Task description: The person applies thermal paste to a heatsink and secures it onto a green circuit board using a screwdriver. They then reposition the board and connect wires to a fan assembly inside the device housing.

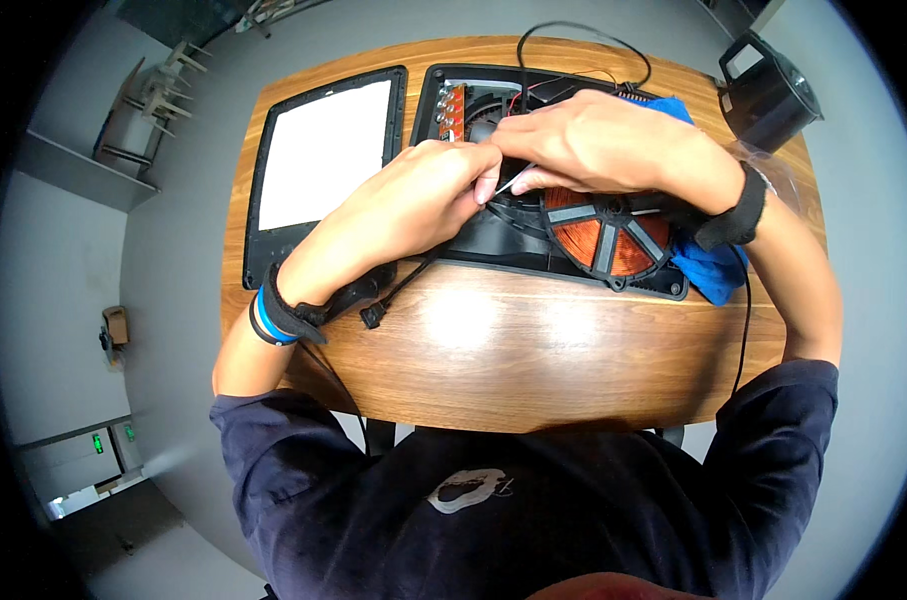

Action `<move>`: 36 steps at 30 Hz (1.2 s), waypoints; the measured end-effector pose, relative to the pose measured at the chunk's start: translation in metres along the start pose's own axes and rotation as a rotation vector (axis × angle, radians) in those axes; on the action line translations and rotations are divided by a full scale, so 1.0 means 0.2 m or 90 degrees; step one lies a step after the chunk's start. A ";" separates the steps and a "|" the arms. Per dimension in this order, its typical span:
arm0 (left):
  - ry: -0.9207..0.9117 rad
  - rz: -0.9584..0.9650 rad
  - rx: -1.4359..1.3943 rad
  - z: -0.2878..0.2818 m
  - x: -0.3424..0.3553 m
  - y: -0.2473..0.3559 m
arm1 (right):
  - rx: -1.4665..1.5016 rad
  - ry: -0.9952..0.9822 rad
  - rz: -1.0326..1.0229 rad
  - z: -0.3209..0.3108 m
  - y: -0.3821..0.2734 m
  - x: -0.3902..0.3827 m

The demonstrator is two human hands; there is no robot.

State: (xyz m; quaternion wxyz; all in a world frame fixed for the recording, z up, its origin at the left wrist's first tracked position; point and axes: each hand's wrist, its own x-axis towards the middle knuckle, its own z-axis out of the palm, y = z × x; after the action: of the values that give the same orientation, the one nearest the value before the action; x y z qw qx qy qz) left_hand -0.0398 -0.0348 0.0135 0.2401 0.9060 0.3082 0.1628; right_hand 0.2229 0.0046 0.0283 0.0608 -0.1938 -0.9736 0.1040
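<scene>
Meeting over the middle of an open black case [488,242], the left hand [413,195] and the right hand [608,142] work almost touching, with a thin pale strip [507,185] showing between them. The left thumb and forefinger are together, clamped on the lower end of that strip. The right fingers curl just above and to the right of it, the thumb close beside it — whether they grip it too, I cannot tell, as the hand hides their tips.

The case lies on the wooden bench [493,365], toward its far side. Inside it, a round copper coil [607,242] sits near the right end, below the right hand, while an orange strip of parts [453,112] stands at the far left, beside a partly hidden black fan [485,113]. Blue cloth [715,272] shows past the right end of the case.

Just left of the case lies a black-framed cover [321,160] with a white face. A black plug [372,316] rests on the bench near the left wrist, and a black cable [585,27] loops up behind the case. A dark jug [773,105] stands at the far right corner — well apart from both hands. Each wrist wears a black strap [741,212].
</scene>
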 end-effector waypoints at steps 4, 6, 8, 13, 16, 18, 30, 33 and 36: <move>0.009 -0.030 -0.018 -0.01 -0.01 0.04 | -0.066 -0.012 0.000 0.02 0.07 0.05; 0.027 -0.057 -0.061 -0.01 -0.01 0.05 | -0.107 0.017 0.014 -0.02 0.08 0.04; 0.013 -0.079 -0.060 -0.02 -0.01 0.06 | -0.198 0.097 0.001 -0.05 0.14 0.02; -0.026 -0.118 -0.096 -0.01 -0.03 0.06 | -0.343 0.082 0.126 -0.23 0.14 -0.06; -0.023 -0.094 -0.102 0.00 -0.05 0.04 | -0.397 0.099 0.191 -0.29 0.16 -0.11; 0.002 -0.074 -0.088 0.02 -0.06 0.04 | -0.411 0.119 0.231 -0.31 0.23 -0.18; -0.099 -0.048 0.034 -0.02 -0.10 0.07 | -0.524 0.261 0.281 -0.54 0.02 -0.24; -0.105 -0.004 0.093 0.01 -0.16 0.03 | -0.595 0.338 0.352 -0.59 0.02 -0.24; -0.170 0.028 0.098 0.00 -0.17 0.05 | -0.606 0.350 0.446 -0.60 0.09 -0.26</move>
State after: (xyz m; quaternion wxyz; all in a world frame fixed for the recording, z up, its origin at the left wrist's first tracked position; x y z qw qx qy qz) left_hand -0.0609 -0.0627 0.0135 0.2048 0.9419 0.2655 0.0220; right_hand 0.2956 0.0214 0.1376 0.1774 -0.5252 -0.7413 -0.3783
